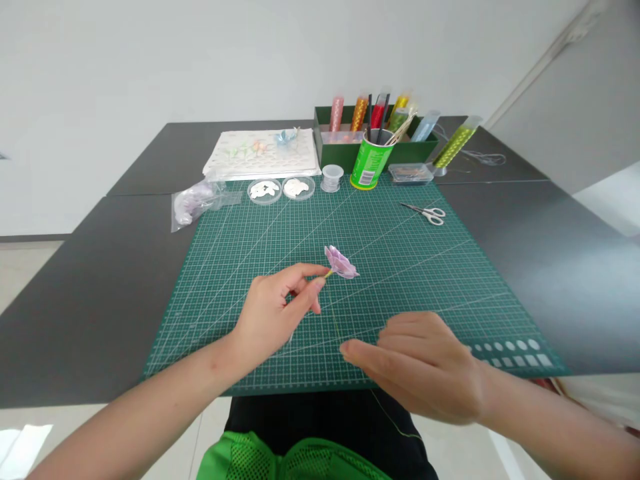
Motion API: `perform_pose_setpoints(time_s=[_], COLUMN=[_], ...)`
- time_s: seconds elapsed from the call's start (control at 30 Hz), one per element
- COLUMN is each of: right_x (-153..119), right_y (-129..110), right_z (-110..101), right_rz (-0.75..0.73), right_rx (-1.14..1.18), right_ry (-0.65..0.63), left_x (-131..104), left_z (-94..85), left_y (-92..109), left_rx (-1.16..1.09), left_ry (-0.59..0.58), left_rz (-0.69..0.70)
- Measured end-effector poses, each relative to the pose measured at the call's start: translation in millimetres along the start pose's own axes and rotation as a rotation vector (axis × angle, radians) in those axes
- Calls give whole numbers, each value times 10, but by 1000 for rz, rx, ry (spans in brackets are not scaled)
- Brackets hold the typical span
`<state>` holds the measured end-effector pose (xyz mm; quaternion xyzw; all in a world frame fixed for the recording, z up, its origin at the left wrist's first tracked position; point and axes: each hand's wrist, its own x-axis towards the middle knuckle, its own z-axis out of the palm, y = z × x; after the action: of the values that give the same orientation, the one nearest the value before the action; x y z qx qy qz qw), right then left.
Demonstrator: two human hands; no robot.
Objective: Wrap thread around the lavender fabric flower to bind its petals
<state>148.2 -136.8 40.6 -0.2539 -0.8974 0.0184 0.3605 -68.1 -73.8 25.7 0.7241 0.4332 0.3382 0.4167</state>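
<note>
Between the thumb and forefinger of my left hand (285,300) is the short green stem of a pale purple artificial flower (341,263). Its petals point up and to the right, above the green cutting mat (240,250). A thin yellow-green thread (336,320) runs from the stem down to my right hand (420,363), which is closed on it with the thumb pressed to the fingers. More of this thread hangs past the mat's front edge over my dark trousers.
White-handled scissors (433,215) lie at the right. Behind are two dishes of white pieces (265,191), a clear spool (331,179), a green can (371,160) with sticks, a clear box (411,173) and a dark green box (323,143) of thread tubes. A plastic bag (193,201) lies left.
</note>
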Motion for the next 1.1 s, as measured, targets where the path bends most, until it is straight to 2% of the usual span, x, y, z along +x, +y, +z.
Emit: perform_pose_setpoints(time_s=[0.1, 0.17, 0.27, 0.37, 0.43, 0.53, 0.6, 0.67, 0.77, 0.87, 0.97, 1.1], right_x=[11, -5, -87, -225, -305, -322, -243, -106, 152, 383, 527, 601], right_y=[-29, -35, 2, 74, 105, 85, 31, -42, -152, -229, -257, -251], right_z=[16, 26, 52, 95, 131, 201, 278, 390, 603, 786, 872, 875], right_rz=[19, 107, 374, 621, 765, 969, 1045, 1058, 998, 1000, 1080, 1111], right_rx=[10, 30, 52, 17, -55, -53, 80, 317, 773, 1028, 1111, 1110], right_ry=[3, -10, -101, -220, -199, -49, 61, 167, 402, 654, 753, 892], left_x=[22, 46, 67, 64, 60, 61, 59, 50, 30, 16, 13, 11], left_z=[-1, -10, -28, -41, -42, -36, -31, -25, -17, -11, -6, 3], left_y=[9, 13, 19, 39, 52, 57, 54, 51, 51, 51, 49, 55], left_rx=[-208, -390, -605, -725, -767, -787, -777, -755, -723, -735, -786, -836], left_ry=[-21, -50, -71, -92, -109, -117, -119, -127, -137, -149, -147, -147], left_rz=[-79, -145, -212, -271, -300, -324, -321, -300, -265, -277, -345, -420])
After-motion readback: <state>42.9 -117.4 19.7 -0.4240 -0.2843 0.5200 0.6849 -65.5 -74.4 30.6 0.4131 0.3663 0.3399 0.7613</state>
